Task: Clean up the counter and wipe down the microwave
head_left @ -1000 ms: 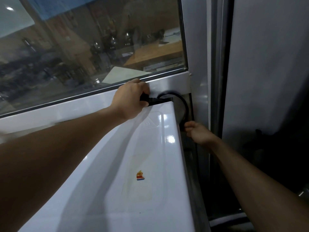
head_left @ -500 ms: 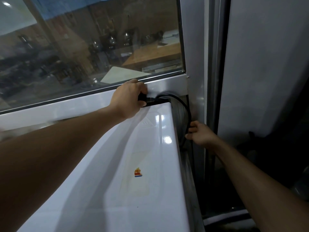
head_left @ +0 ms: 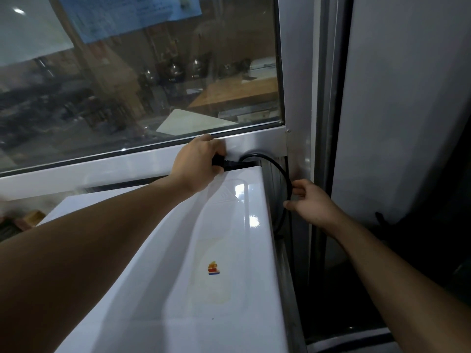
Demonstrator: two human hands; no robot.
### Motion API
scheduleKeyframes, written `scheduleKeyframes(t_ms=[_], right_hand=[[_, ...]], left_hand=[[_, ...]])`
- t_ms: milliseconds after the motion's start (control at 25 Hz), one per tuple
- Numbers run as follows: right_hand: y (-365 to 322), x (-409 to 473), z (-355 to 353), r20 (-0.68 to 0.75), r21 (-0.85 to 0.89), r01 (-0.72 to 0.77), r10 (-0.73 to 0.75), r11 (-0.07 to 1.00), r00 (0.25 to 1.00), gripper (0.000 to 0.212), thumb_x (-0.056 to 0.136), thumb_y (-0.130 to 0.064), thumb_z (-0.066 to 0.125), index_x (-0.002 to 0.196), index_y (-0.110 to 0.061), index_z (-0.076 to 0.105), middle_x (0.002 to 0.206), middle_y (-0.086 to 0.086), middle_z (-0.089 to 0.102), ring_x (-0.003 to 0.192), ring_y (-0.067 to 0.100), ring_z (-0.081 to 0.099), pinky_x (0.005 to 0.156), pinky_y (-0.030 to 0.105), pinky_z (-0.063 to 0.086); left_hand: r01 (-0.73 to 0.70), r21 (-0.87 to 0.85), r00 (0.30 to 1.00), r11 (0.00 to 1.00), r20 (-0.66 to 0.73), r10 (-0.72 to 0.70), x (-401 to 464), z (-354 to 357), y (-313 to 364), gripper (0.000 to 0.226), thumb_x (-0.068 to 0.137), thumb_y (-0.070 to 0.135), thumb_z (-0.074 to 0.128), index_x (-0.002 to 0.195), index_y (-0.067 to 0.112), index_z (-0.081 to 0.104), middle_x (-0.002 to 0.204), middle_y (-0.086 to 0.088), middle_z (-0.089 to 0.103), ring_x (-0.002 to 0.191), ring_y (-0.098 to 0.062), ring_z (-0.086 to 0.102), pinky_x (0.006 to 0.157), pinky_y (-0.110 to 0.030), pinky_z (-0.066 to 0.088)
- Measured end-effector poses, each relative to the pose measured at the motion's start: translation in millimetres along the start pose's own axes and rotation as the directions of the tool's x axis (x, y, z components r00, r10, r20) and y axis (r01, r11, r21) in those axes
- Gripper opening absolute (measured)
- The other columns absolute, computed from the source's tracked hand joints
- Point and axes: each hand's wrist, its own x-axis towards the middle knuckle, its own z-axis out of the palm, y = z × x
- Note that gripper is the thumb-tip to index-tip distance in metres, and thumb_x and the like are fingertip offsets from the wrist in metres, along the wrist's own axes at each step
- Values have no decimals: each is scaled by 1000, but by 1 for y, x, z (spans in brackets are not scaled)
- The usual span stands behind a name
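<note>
- Against the window frame (head_left: 142,161), the white microwave (head_left: 204,289) is sitting on its counter spot, top panel showing.
- Left hand (head_left: 196,164) is gripping the black plug (head_left: 224,163) behind the rear edge; right hand (head_left: 309,202) is pinching the looping cord (head_left: 277,166).
- Judged step: handling the power lead before wiping; next move is calling for steady cord control.
- Small coloured sticker (head_left: 213,268) is showing, writing illegible.
</note>
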Motion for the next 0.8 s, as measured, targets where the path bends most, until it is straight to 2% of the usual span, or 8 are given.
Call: scheduleKeyframes(t_ms=[240, 360, 440, 600, 800], right_hand=[[-2, 0, 1, -12, -17, 24, -24, 1000, 1000, 66, 83, -18, 67, 141, -16, 35, 142, 6, 46, 126, 22, 46, 92, 25, 36], [-3, -1, 1, -10, -41, 33, -34, 999, 999, 66, 84, -20, 66, 142, -17, 34, 143, 5, 44, 128, 22, 44, 93, 24, 34], [-4, -2, -1, -13, -63, 41, -42, 997, 999, 67, 85, -20, 66, 143, -18, 32, 145, 5, 42, 131, 23, 42, 96, 25, 33], [-8, -5, -5, 7, -87, 45, -45, 995, 999, 70, 85, -19, 66, 145, -19, 29, 149, 2, 37, 133, 23, 39, 105, 31, 33], [-9, -9, -6, 32, -93, 40, -37, 995, 999, 72, 85, -19, 66, 146, -20, 26, 150, 3, 35, 133, 24, 39, 105, 32, 34]], left_hand=[[18, 57, 1000, 998, -12, -17, -4, 1, 0, 19, 72, 13, 72, 87, 9, 60, 95, -6, 60, 85, -30, 55, 67, -40, 48], [-7, 149, 1000, 989, -11, 9, -8, -3, -4, 13, 81, 18, 67, 94, 16, 67, 103, 0, 62, 100, -23, 53, 69, -36, 49], [-42, 177, 999, 983, 3, 42, -15, -5, -7, 18, 87, 17, 59, 102, 19, 69, 111, 4, 63, 105, -22, 54, 70, -35, 50], [-60, 163, 997, 985, 49, 52, -23, -7, -9, 29, 90, 17, 56, 117, 18, 65, 122, 4, 61, 108, -23, 57, 79, -37, 52], [-51, 202, 996, 978, 82, 35, -21, -9, 0, 30, 89, 20, 58, 119, 19, 60, 121, 1, 58, 109, -23, 53, 72, -34, 49]])
